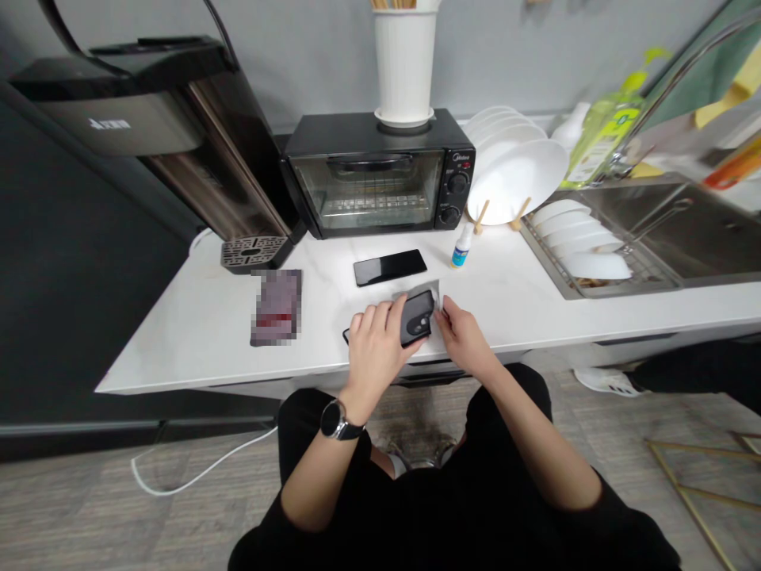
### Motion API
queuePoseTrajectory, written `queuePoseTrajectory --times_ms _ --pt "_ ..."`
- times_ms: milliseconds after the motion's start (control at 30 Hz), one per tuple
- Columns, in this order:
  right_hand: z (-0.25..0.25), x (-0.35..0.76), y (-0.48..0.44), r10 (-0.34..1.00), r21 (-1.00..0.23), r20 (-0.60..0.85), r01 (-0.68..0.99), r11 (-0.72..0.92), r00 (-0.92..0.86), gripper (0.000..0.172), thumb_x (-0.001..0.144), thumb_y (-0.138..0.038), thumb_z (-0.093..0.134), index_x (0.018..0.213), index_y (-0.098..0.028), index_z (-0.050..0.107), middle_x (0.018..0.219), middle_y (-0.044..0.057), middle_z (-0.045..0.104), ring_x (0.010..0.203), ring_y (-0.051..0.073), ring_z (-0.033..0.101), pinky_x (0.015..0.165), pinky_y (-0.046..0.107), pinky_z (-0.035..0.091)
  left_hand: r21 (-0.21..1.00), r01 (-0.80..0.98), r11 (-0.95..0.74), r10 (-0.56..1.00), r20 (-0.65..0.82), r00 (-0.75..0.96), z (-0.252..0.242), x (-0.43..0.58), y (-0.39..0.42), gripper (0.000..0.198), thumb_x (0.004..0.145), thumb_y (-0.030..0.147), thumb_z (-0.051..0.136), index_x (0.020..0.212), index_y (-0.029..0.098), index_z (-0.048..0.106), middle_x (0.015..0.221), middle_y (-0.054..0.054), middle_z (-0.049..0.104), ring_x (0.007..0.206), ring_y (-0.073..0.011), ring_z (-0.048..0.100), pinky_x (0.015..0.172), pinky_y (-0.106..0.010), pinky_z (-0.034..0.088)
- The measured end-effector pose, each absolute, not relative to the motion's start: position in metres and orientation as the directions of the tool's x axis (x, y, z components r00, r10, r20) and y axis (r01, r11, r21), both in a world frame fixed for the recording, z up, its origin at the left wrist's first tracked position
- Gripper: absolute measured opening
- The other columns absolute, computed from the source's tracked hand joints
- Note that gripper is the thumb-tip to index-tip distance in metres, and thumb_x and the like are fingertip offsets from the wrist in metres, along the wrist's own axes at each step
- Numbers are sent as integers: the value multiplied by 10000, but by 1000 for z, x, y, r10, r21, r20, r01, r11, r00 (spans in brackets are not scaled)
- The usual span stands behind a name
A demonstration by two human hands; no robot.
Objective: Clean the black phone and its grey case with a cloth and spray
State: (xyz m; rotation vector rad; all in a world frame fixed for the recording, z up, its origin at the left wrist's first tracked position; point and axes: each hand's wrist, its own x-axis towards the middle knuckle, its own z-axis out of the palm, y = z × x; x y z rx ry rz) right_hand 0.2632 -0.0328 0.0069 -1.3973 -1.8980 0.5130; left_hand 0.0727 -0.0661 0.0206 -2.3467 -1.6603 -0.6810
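Over the tabletop [196, 349], the left hand [376, 345] grips a camera-side-up phone [418, 308]; the right hand [462, 333] pinches a grey sheet [437, 290] (cloth, perhaps). Best brace the phone and work gently.

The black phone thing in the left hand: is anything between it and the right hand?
Yes, a grey sheet, maybe a wipe, pinched by the right hand at the camera end of the black phone thing. Nothing visible separates that thing from the left hand.
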Motion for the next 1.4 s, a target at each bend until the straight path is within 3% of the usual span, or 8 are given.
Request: queuePoseTrajectory --times_ms 233,533,633,733,933,1067,1267,1400 --pt "5 270 -26 949 -733 305 615 291 -86 537 1041 -595 463 619 -275 377 494 -35 395 492 148 374 561 312 272 87 876 -475 821 401 405 30 72 -63 830 908 578 758 1555 136 483 1249 -153 690 1088 -327 620 912 -447 466" --pt "3 299 -8 946 -691 319 672 267 -48 461 1046 -507 499 669 -245 535 568 9 574 569 179 533 600 305 370 339 795 -503 857 314 409 16 43 -62 872 937 466 748 1654 218 318 1458 -161 549 1346 -334 559 1123 -484 512" --pt "5 304 -7 863 -627 502 707 327 46 333 1063 -375 463 931 -216 724 1031 134 797 967 290 726 840 385 527 409 757 -509 858 311 409 10 42 -62 830 942 420 743 1645 230 345 1464 -149 534 1362 -313 553 1161 -470 495" --pt "5 302 -16 773 -574 629 720 391 82 358 1063 -277 429 1226 -221 742 1397 147 719 1271 315 676 1069 482 524 384 781 -493 861 342 376 9 45 -61 738 900 467 791 1539 216 518 1373 -141 575 1305 -328 544 1156 -501 481" --pt "0 250 -67 864 -470 406 743 477 -297 468 1047 -445 585 1423 -177 661 1528 182 627 1455 400 558 1252 695 327 342 840 -421 892 324 315 8 51 -59 770 898 520 779 1541 182 525 1242 -125 621 1165 -319 544 1052 -477 495" --pt "5 227 -79 762 -491 337 588 643 -552 586 1041 -512 588 1495 -141 596 1552 189 600 1476 328 554 1275 582 378 275 885 -377 911 283 300 5 46 -59 668 969 353 679 1579 168 481 1177 -124 649 1098 -314 553 955 -448 479" --pt "7 271 -54 848 -453 348 720 526 -400 499 1068 -461 554 1470 -177 639 1513 184 633 1452 381 573 1209 645 440 301 876 -376 905 322 278 5 46 -60 930 834 634 808 1583 211 454 1247 -121 645 1149 -332 551 1008 -464 447" --pt "4 262 -70 751 -494 345 572 655 -563 612 1001 -504 665 1514 -178 597 1550 171 604 1447 356 584 1231 570 453 294 875 -385 907 298 298 5 47 -59 891 871 577 793 1600 212 433 1203 -112 649 1123 -327 552 963 -446 453"
